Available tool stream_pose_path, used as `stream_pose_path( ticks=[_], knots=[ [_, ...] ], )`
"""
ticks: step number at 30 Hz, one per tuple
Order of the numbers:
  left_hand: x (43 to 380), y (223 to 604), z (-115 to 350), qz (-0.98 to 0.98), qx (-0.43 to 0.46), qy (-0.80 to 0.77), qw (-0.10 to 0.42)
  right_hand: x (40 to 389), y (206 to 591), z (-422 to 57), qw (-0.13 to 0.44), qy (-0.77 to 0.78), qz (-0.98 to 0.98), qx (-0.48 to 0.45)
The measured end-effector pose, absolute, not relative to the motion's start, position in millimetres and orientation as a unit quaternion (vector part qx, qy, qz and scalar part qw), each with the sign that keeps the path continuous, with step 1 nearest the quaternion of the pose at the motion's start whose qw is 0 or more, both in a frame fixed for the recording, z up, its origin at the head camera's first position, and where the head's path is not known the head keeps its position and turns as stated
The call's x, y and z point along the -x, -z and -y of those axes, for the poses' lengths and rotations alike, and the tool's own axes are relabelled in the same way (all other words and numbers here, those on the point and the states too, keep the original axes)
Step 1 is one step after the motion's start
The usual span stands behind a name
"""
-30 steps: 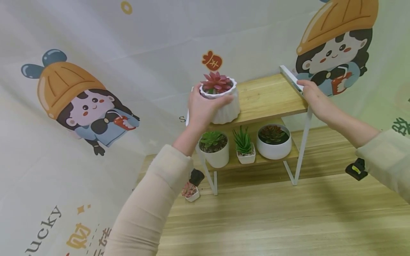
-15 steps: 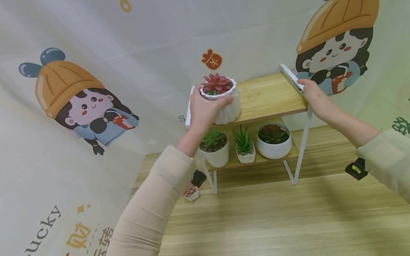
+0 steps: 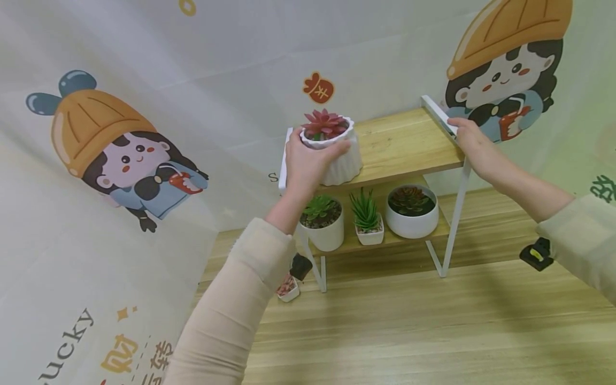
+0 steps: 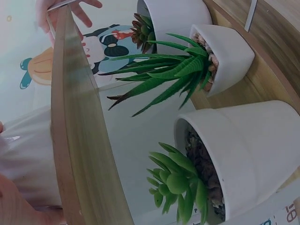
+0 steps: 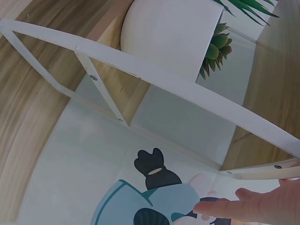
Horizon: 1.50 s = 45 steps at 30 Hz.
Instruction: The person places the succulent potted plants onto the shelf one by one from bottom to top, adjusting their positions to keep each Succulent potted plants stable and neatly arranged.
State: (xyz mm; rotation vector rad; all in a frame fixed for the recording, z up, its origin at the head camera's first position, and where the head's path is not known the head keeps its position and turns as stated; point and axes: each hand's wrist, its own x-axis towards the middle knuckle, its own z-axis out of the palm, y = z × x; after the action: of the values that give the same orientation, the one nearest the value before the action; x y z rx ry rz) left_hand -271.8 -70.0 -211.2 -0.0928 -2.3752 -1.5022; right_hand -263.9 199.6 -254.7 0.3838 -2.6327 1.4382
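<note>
A white ribbed pot (image 3: pixel 343 163) with a red succulent (image 3: pixel 324 124) stands at the left end of the upper shelf (image 3: pixel 399 140). My left hand (image 3: pixel 310 163) grips it from the left, with the thumb across its front. At the shelf's right end, my right hand (image 3: pixel 478 147) touches the white metal frame (image 3: pixel 439 115). Straight fingers (image 5: pixel 248 206) of that hand show beside the frame in the right wrist view. Below, the lower shelf holds a white pot (image 3: pixel 327 235) with a green succulent, a small square aloe pot (image 3: pixel 370 236), and a round white bowl (image 3: pixel 412 222) with a dark succulent.
A small pot of pink succulents (image 3: pixel 287 289) stands on the wooden table (image 3: pixel 385 326) by the rack's left leg (image 3: pixel 323 272), partly behind my left sleeve (image 3: pixel 240 283). A printed cloth (image 3: pixel 240 64) with cartoon figures hangs close behind and to the left.
My left hand and the ribbed pot have shifted very slightly right, and more of the frame's left end shows. My right hand stays at the frame.
</note>
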Motion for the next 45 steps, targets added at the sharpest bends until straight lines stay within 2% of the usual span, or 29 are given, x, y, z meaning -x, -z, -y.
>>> stream_pose_path(
  ticks=[21,25,31,35,40,45],
  knots=[
    [270.2,214.8,70.1,0.851,0.017,0.5,0.16,262.9,253.9,-197.0,0.061,-0.476,0.867,-0.136],
    [264.9,211.1,75.0,0.849,0.04,0.502,0.161,262.0,254.5,-197.5,0.066,-0.478,0.865,-0.137],
    [253.7,192.0,103.9,0.794,0.125,0.558,0.204,262.4,255.0,-198.4,0.068,-0.48,0.865,-0.132],
    [254.2,191.3,134.8,0.775,0.12,0.574,0.233,262.7,254.8,-199.1,0.068,-0.479,0.866,-0.127],
    [263.1,235.0,179.3,0.807,0.083,0.547,0.208,262.3,254.9,-199.6,0.062,-0.479,0.867,-0.125],
    [261.9,321.8,218.7,0.864,0.02,0.486,0.131,262.2,255.3,-197.3,0.061,-0.478,0.866,-0.129]
  ],
)
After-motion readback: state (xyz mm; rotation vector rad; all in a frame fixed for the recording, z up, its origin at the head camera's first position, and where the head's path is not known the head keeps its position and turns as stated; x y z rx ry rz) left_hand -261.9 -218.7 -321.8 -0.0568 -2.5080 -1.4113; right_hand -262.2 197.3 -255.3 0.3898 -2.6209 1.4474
